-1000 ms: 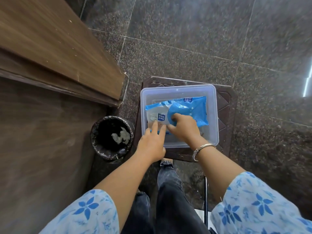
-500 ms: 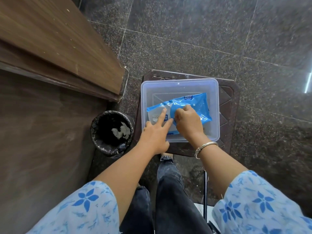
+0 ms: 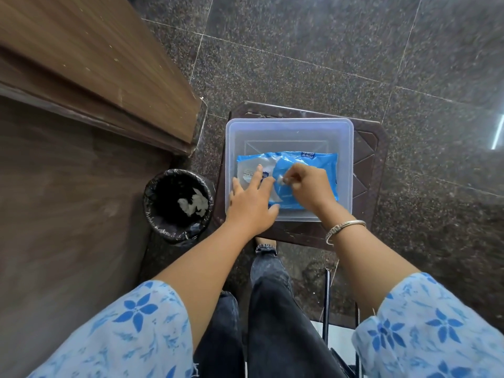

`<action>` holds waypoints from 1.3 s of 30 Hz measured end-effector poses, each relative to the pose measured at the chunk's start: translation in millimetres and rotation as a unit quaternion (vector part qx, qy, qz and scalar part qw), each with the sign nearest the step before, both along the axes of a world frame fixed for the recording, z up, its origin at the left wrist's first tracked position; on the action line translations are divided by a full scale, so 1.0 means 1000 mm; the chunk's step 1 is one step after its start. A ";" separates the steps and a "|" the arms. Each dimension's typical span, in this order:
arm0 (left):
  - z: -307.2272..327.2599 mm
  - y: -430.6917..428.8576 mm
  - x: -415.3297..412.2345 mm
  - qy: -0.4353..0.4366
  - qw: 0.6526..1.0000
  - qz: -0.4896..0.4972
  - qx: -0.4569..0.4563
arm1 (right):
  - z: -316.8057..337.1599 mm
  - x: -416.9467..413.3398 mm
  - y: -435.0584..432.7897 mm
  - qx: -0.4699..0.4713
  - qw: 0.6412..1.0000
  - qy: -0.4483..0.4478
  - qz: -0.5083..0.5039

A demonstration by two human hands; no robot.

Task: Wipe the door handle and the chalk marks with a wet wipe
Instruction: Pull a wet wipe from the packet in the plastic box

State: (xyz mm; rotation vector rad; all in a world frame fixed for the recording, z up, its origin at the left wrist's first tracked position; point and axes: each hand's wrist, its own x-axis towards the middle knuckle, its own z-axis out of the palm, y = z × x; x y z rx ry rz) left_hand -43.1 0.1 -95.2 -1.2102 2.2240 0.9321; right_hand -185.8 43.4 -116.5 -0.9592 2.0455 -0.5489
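Observation:
A blue wet wipe pack (image 3: 308,159) lies inside a clear plastic box (image 3: 289,126) on a dark stool (image 3: 373,148). My left hand (image 3: 252,200) presses flat on the pack's left end, fingers straight. My right hand (image 3: 311,186) pinches a small white tip of a wet wipe (image 3: 281,180) at the pack's opening. The door handle and chalk marks are out of view.
A small bin with a black liner (image 3: 178,205) and crumpled white wipes stands left of the stool. A brown wooden door and frame (image 3: 90,77) fill the left side. Dark granite floor tiles (image 3: 300,50) surround the stool. My legs are below.
My right hand has shifted from pressing the pack to pinching a white wipe tip at its opening. My left hand slid further onto the pack's left end.

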 end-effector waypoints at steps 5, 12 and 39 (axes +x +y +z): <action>0.001 -0.002 -0.013 0.036 0.995 0.090 -0.020 | 0.003 -0.001 -0.001 0.003 0.993 -0.103 -0.049; 0.003 -0.007 -0.025 0.073 0.983 0.163 -0.033 | 0.004 -0.006 -0.004 0.014 0.993 -0.119 0.002; 0.013 -0.009 -0.020 0.165 0.967 0.193 0.011 | 0.035 -0.022 -0.001 0.008 0.833 -0.490 -0.258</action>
